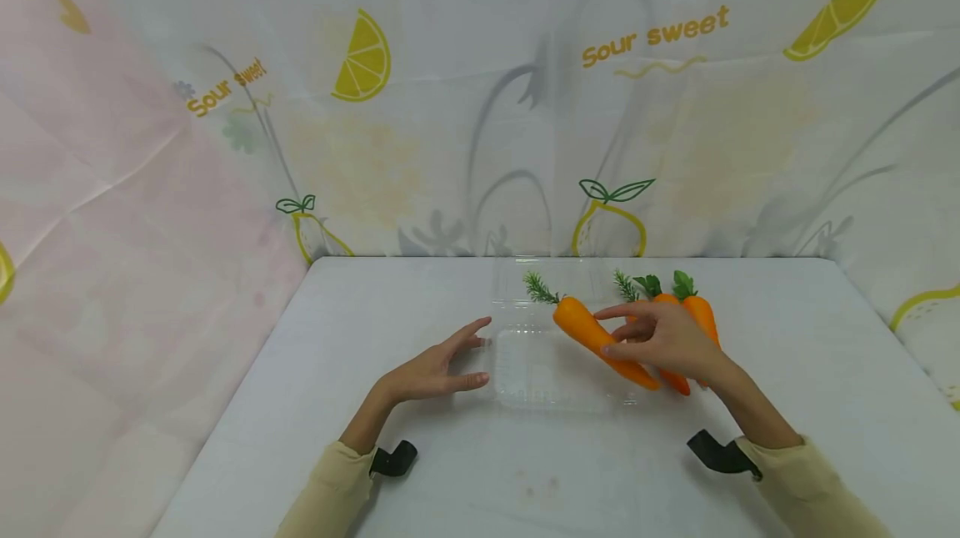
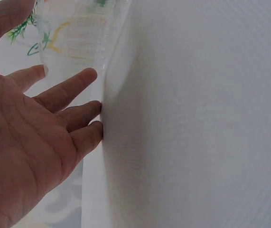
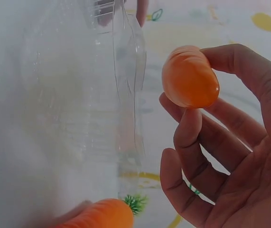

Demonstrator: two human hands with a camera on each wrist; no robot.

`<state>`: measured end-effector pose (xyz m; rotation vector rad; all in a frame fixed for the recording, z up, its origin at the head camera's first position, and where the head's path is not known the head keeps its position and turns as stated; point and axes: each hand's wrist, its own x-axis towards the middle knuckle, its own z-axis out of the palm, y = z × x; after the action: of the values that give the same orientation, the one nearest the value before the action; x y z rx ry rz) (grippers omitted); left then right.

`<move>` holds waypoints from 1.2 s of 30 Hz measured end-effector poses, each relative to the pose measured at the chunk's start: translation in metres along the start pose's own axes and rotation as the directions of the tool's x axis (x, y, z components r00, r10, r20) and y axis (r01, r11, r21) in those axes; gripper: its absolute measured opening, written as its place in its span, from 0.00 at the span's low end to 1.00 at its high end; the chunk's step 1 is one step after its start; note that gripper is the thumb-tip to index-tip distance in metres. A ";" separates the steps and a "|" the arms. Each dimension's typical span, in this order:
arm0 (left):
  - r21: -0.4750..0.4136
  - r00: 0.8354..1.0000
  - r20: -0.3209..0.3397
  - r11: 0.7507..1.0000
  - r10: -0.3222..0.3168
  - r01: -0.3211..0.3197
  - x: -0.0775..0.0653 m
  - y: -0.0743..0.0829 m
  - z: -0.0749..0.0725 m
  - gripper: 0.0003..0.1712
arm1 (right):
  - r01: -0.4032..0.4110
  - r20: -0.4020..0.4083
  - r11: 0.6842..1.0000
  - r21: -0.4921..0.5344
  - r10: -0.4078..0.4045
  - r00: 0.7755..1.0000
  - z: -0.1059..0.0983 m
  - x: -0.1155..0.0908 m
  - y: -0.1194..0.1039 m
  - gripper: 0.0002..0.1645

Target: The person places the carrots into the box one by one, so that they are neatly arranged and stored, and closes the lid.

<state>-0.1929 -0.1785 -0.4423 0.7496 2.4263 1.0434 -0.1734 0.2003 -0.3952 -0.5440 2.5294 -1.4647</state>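
My right hand (image 1: 667, 339) pinches an orange carrot (image 1: 581, 325) between thumb and fingers, over the right side of a clear plastic box (image 1: 525, 379). The carrot's feathery green top points to the far left. In the right wrist view the carrot (image 3: 190, 78) appears end-on, apart from the box (image 3: 78, 95). On the left, my left hand (image 1: 435, 369) stands with spread fingers beside the box's left wall, holding nothing. The left wrist view shows its palm (image 2: 26, 147) and the fingers near the clear plastic (image 2: 73, 38); whether they touch it I cannot tell.
More carrots (image 1: 702, 317) with green leaves lie right of the box, partly behind my right hand. The box's clear lid (image 1: 517, 279) stands folded back at the far side. A white table (image 1: 360, 304) carries everything, with a lemon-printed cloth (image 1: 450, 146) behind it.
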 end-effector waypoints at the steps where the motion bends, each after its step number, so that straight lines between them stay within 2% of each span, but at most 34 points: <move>1: 0.001 1.000 -0.001 1.000 -0.001 0.001 0.000 0.000 0.000 0.51 | -0.002 0.006 1.000 0.002 0.002 1.000 0.002 0.001 -0.001 0.28; 5: 0.006 1.000 -0.003 1.000 -0.004 0.004 0.000 -0.001 0.001 0.51 | 0.005 0.025 1.000 -0.009 -0.005 1.000 0.008 0.004 -0.004 0.28; 12: 0.002 1.000 -0.003 1.000 -0.002 0.002 0.000 -0.001 0.000 0.51 | 0.087 0.072 0.996 -0.009 -0.086 0.994 0.019 0.009 -0.004 0.27; 16: 0.001 1.000 0.001 1.000 -0.001 0.001 0.000 -0.001 0.000 0.51 | 0.071 0.100 0.997 0.015 -0.072 0.992 0.025 0.010 -0.004 0.27; 24: -0.013 1.000 0.006 1.000 -0.009 0.009 -0.001 0.000 0.000 0.49 | 0.115 0.091 0.990 -0.082 -0.107 0.990 0.036 0.016 -0.005 0.25; 33: -0.006 0.999 0.001 0.999 -0.053 0.053 -0.001 0.001 0.001 0.53 | 0.131 0.128 0.980 -0.149 -0.112 0.985 0.043 0.023 -0.005 0.20; 36: -0.007 0.999 0.003 0.999 -0.044 0.044 -0.001 0.001 0.001 0.52 | 0.143 0.157 0.975 -0.169 -0.116 0.981 0.044 0.024 -0.005 0.19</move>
<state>-0.1916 -0.1780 -0.4423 0.6917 2.4239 1.0331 -0.1800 0.1536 -0.4127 -0.8277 2.5654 -1.1919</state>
